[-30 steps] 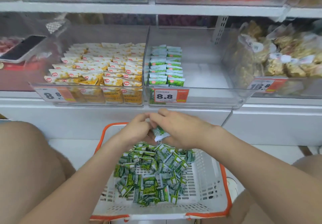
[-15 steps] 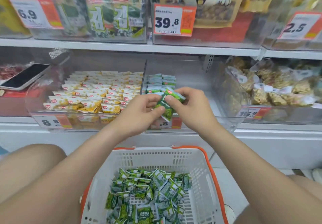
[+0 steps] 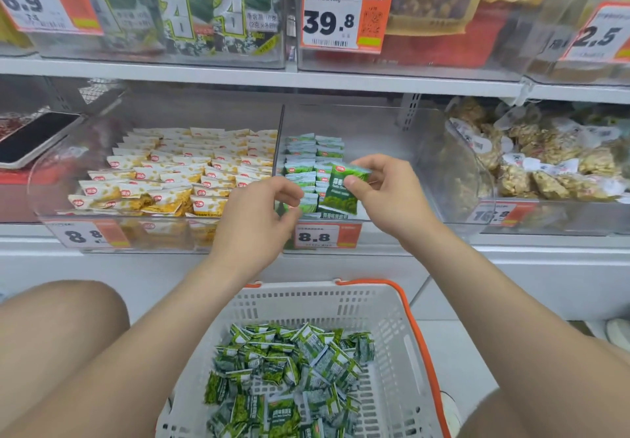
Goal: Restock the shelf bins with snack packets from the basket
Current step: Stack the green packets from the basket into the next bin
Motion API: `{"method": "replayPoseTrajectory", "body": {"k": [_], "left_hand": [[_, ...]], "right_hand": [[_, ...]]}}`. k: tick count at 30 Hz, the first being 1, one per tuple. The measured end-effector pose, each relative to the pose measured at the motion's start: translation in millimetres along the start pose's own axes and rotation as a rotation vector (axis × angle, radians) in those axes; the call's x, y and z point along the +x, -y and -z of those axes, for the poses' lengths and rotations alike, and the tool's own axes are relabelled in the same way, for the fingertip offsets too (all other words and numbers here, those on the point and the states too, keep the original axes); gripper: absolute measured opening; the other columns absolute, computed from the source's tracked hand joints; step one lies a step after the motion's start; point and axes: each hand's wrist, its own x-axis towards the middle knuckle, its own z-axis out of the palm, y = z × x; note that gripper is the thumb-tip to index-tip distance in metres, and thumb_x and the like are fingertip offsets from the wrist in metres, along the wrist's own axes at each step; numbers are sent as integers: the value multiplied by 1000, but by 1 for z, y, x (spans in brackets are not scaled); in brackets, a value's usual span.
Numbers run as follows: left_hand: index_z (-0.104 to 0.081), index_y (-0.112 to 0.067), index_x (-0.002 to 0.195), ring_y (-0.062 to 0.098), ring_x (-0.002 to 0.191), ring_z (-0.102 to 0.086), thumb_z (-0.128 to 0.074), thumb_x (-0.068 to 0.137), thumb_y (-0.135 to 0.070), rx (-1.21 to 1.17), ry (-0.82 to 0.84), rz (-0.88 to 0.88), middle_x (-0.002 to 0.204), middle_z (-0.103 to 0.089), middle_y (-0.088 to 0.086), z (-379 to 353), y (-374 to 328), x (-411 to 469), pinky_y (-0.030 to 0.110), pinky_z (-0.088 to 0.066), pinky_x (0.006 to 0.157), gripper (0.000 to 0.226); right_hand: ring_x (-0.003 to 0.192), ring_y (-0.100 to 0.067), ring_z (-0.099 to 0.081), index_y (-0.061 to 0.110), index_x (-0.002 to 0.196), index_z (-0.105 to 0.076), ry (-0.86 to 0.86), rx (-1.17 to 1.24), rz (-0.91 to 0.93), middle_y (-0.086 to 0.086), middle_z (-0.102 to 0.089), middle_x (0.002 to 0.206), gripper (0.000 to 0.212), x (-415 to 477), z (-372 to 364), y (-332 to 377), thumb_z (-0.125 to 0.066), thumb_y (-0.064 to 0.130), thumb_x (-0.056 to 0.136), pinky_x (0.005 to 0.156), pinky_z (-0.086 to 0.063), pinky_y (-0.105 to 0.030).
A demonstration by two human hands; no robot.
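Observation:
A white basket (image 3: 392,328) with an orange rim sits on the floor between my knees and holds several loose green snack packets (image 3: 289,379). Above it, a clear shelf bin (image 3: 378,130) has two rows of green packets (image 3: 313,151) along its left side. My right hand (image 3: 392,198) pinches one green packet (image 3: 342,192) over the front of those rows. My left hand (image 3: 255,222) is at the bin's front edge, its fingers curled and pinching a green packet (image 3: 292,210) at the front of the left row.
The bin to the left is filled with yellow and white packets (image 3: 177,178). A phone (image 3: 34,137) lies on a tray at far left. Bagged nuts (image 3: 545,164) fill the right bin. An 8.8 price tag (image 3: 327,236) hangs on the bin front. Larger packs stand on the shelf above.
Both hands rose from the basket to the shelf bin with green packets. They have since parted, the right holding one packet over the rows and the left lower at the front.

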Motion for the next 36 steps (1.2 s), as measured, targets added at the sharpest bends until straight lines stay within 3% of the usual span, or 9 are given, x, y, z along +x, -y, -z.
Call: {"method": "replayPoseTrajectory", "body": {"k": [7, 16, 19, 20, 21, 24, 26, 32, 36], "left_hand": [[-72, -33, 111, 19, 90, -68, -49, 92, -22, 367, 119, -157, 100, -75, -12, 3, 2, -5, 40, -58, 73, 31], [-67, -30, 121, 18, 102, -66, -51, 93, -27, 419, 233, -246, 120, -66, -12, -2, 5, -5, 41, -57, 81, 33], [-65, -24, 113, 25, 98, -65, -47, 92, -28, 452, 299, -225, 113, -61, -7, -7, 7, -3, 43, -56, 77, 28], [-63, -23, 108, 27, 95, -65, -47, 91, -30, 476, 321, -216, 110, -58, -5, -9, 8, -3, 45, -56, 75, 25], [-62, -22, 107, 29, 95, -65, -47, 91, -31, 500, 340, -208, 108, -56, -4, -10, 9, -2, 46, -56, 75, 24], [-61, -20, 112, 29, 99, -65, -48, 92, -34, 532, 369, -204, 113, -56, -2, -12, 11, 1, 47, -57, 76, 27], [-61, -20, 113, 28, 101, -65, -47, 91, -36, 537, 368, -213, 115, -57, -2, -12, 12, 1, 47, -57, 77, 31], [-62, -20, 122, 26, 108, -66, -61, 93, -30, 394, 157, -312, 130, -60, -5, -3, 11, -7, 45, -58, 79, 31], [-59, -28, 91, 17, 71, -58, -67, 88, -33, 313, -102, -401, 86, -49, -12, 7, -5, -27, 33, -44, 53, 10]], "right_hand": [[80, -21, -70, 25, 90, -75, 231, -388, -30, 2, -71, 71, 8, 10, -7, -5, -77, 31, 86, 72, -50, -27], [73, -26, -78, 7, 88, -69, 484, -294, -400, -7, -79, 85, 22, 30, -6, 9, -84, 5, 72, 79, -64, -42], [86, -26, -77, -3, 104, -72, 493, -409, -346, -14, -78, 95, 33, 40, -9, 3, -82, 12, 76, 85, -62, -45], [115, -34, -50, -8, 110, -69, 466, -444, -311, -19, -76, 99, 37, 42, -10, 1, -79, 12, 80, 86, -62, -42], [86, -3, -42, -11, 114, -67, 437, -463, -283, -22, -73, 95, 41, 43, -12, -1, -76, 12, 82, 82, -61, -39], [96, -6, -36, -8, 92, -69, 417, -439, -264, -33, -67, 100, 20, 42, -17, -4, -73, 8, 81, 84, -62, -45], [115, -40, -57, 13, 78, -64, 450, -462, -256, -29, -66, 112, 12, 41, -18, -3, -76, 13, 80, 92, -55, -56], [91, -23, -69, 21, 85, -70, 178, -504, -3, 5, -70, 73, 20, 26, 7, 11, -77, 39, 84, 80, -57, -34], [64, -15, -65, 25, 83, -63, 19, -453, 299, 10, -65, 56, 10, -29, 8, 26, -54, 29, 82, 69, -56, -36]]}}
